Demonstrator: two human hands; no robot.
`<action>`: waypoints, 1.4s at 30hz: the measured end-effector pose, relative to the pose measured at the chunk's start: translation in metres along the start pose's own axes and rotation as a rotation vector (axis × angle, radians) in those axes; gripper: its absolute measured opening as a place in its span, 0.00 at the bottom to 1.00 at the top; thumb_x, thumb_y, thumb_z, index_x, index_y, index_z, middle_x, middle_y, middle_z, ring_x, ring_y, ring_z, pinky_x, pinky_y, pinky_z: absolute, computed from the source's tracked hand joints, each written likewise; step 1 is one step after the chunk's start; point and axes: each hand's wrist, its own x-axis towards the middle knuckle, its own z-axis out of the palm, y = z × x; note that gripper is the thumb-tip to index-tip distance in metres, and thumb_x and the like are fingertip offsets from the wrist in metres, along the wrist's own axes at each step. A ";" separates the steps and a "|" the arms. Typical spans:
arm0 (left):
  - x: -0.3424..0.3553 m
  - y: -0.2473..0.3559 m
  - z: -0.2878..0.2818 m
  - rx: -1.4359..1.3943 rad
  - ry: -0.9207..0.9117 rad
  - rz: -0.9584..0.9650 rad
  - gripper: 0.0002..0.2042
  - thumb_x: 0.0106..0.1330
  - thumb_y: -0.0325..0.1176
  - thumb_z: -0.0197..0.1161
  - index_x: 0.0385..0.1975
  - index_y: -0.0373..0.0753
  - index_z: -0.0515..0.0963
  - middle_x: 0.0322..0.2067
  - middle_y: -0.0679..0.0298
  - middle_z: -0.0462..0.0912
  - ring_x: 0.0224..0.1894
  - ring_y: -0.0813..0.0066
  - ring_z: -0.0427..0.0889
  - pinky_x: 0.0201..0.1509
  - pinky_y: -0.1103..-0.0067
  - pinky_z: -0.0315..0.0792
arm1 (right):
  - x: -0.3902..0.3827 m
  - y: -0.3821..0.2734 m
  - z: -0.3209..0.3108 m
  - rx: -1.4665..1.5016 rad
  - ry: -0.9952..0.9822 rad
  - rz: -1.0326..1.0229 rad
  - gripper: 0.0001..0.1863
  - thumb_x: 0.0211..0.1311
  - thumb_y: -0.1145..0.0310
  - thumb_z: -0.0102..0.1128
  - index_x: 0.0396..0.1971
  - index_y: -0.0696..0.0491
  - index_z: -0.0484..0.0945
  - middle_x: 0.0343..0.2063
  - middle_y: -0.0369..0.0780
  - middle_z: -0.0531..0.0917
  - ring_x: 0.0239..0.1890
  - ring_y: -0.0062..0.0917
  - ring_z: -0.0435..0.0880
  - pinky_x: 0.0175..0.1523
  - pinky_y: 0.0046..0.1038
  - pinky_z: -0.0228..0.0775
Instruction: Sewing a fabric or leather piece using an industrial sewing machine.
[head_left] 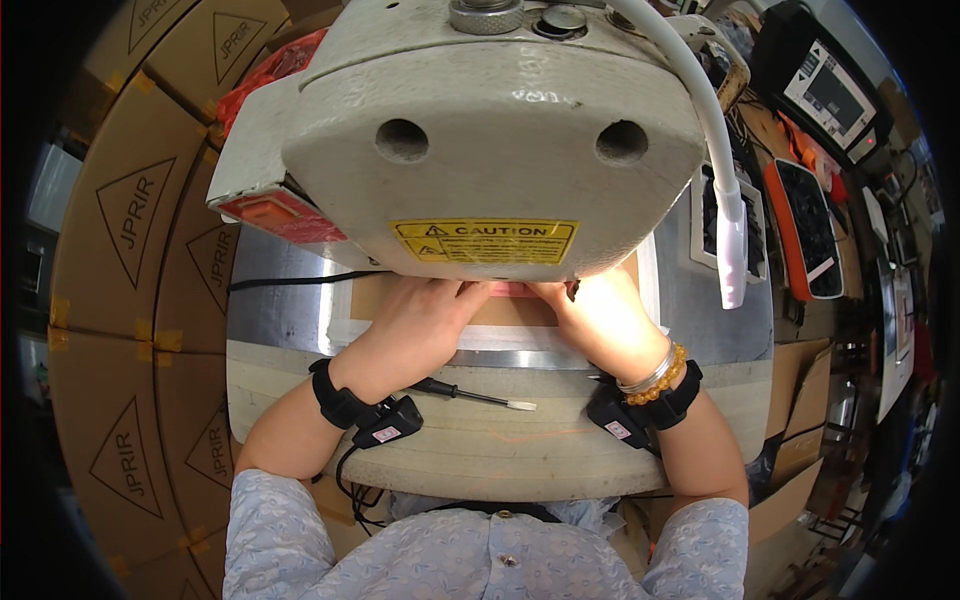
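A small flat pink piece (514, 290) lies on a brown board (520, 315) below the head of a pale grey sewing-type machine (500, 130). My left hand (425, 315) reaches in from the left, thumb and forefinger close together at the piece's left end. From the other side my right hand (600, 315) comes to the right end, its thumb beside the piece. Both hands look closed on it, though the machine head hides most of the fingertips. A small dark spot (573, 290) shows by the right thumb; what it is I cannot make out.
A screwdriver-like tool with a white tip (480, 397) rests on the table's front part (500, 450). A white flexible lamp (730, 230) hangs at right. Brown cartons (130, 220) are stacked at left. An orange-edged device (805, 230) and a screen (825, 90) stand at right.
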 end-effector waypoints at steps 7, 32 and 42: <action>0.000 0.003 -0.002 0.064 0.026 0.009 0.20 0.55 0.21 0.56 0.50 0.36 0.76 0.47 0.55 0.77 0.51 0.54 0.75 0.53 0.64 0.70 | 0.000 0.002 0.000 0.105 -0.048 0.057 0.10 0.54 0.68 0.59 0.33 0.55 0.84 0.40 0.41 0.76 0.45 0.36 0.74 0.50 0.37 0.70; 0.001 0.000 0.001 -0.066 -0.063 -0.023 0.20 0.54 0.20 0.54 0.49 0.36 0.76 0.48 0.58 0.78 0.55 0.57 0.74 0.58 0.65 0.67 | -0.002 0.006 -0.005 -0.099 0.012 -0.108 0.10 0.53 0.67 0.63 0.33 0.54 0.85 0.41 0.41 0.79 0.48 0.36 0.75 0.48 0.36 0.72; 0.000 0.001 -0.001 -0.118 -0.086 -0.047 0.22 0.53 0.17 0.54 0.51 0.34 0.75 0.53 0.55 0.76 0.56 0.55 0.72 0.59 0.64 0.66 | 0.026 0.008 -0.007 0.276 0.089 0.097 0.14 0.45 0.81 0.57 0.36 0.59 0.81 0.37 0.52 0.81 0.45 0.47 0.78 0.50 0.38 0.71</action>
